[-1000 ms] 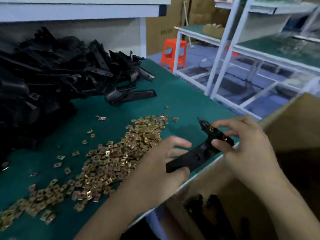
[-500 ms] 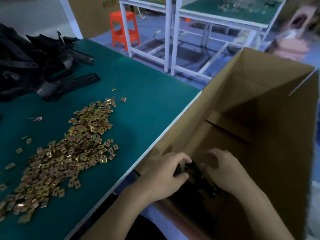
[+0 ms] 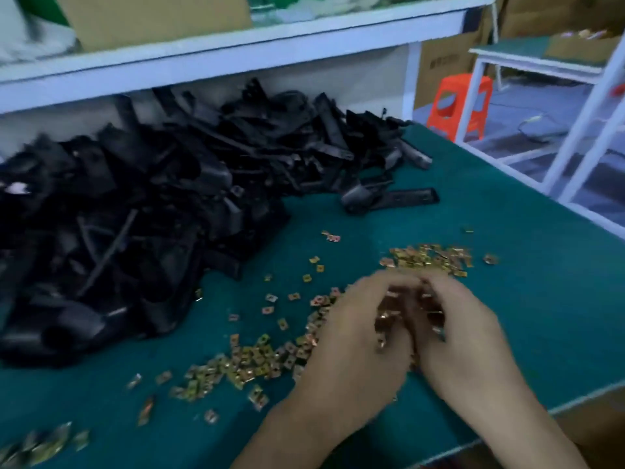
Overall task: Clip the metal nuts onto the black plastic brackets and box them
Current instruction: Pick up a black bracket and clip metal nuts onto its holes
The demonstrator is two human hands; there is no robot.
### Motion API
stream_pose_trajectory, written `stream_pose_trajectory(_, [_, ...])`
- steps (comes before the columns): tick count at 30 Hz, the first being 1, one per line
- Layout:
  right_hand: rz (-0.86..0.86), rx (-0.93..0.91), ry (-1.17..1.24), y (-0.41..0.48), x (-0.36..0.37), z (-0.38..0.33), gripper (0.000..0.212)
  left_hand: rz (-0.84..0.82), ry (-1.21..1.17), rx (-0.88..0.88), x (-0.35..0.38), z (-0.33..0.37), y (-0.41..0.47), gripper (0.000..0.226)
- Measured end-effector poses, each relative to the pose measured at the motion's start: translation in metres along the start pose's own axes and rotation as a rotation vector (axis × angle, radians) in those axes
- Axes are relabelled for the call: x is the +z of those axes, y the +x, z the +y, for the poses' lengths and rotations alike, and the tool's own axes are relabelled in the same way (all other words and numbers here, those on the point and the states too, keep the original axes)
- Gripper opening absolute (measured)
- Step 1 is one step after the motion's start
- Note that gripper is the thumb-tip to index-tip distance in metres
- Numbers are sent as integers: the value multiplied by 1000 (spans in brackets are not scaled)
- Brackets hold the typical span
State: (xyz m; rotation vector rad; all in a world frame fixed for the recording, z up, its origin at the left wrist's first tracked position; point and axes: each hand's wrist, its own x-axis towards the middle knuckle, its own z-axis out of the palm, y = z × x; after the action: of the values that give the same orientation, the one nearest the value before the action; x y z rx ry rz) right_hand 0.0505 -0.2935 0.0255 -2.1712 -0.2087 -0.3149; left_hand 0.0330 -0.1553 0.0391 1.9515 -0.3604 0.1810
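A scatter of gold metal nuts lies across the green table. My left hand and my right hand are side by side over the middle of the scatter, fingers curled down into the nuts. The fingers are motion-blurred, and several nuts glint between them; whether either hand pinches one is not clear. A big heap of black plastic brackets fills the table's left and back. One bracket lies apart at the heap's right edge.
The cardboard box shows only as a corner at the lower right, past the table's edge. A white shelf runs above the heap. An orange stool and white table frames stand on the right.
Both hands have come out of the cardboard box, leaving the bracket there, and moved left onto the pile of nuts. The view has swung left from the box to the table.
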Motion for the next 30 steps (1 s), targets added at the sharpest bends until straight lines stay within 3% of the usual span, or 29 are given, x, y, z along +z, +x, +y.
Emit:
stream_pose_trajectory(2, [-130,-96,33,25,42,-17,29,215,204,-29,-42,-17,-2,45])
stream_pose_trajectory(5, [-346,-108,-40,65,96,-35,58,573,864,-209,-101,-48,-5,53])
stream_pose_trajectory(7, [-451,-43,-154,90,123,-42,72,538,1152,-434,-133,-67,-3,69])
stream_pose_trajectory(10, [-597,-12,-400,108,154,-47,85,377,1276,-679,-170,-95,2,80])
stream_pose_trajectory(13, [-592,-71,-479,107,166,-42,78,362,1289,-711,-184,-117,2,78])
stream_pose_trajectory(16, [-581,-139,-405,103,162,-37,69,467,1216,-631,-188,-125,1,66])
stream_pose_trajectory(19, [-686,-194,-404,101,159,-37,66,632,1054,-513,-190,-124,-1,51])
stream_pose_trajectory(22, [-678,-222,-315,101,160,-39,36,771,993,-365,-187,-118,-1,40])
stream_pose_trajectory(25, [-643,-244,-264,99,160,-39,16,884,928,-244,-184,-114,-2,44])
stream_pose_trajectory(30, [-600,-233,-186,95,162,-38,7,1075,628,10,-182,-108,-4,45])
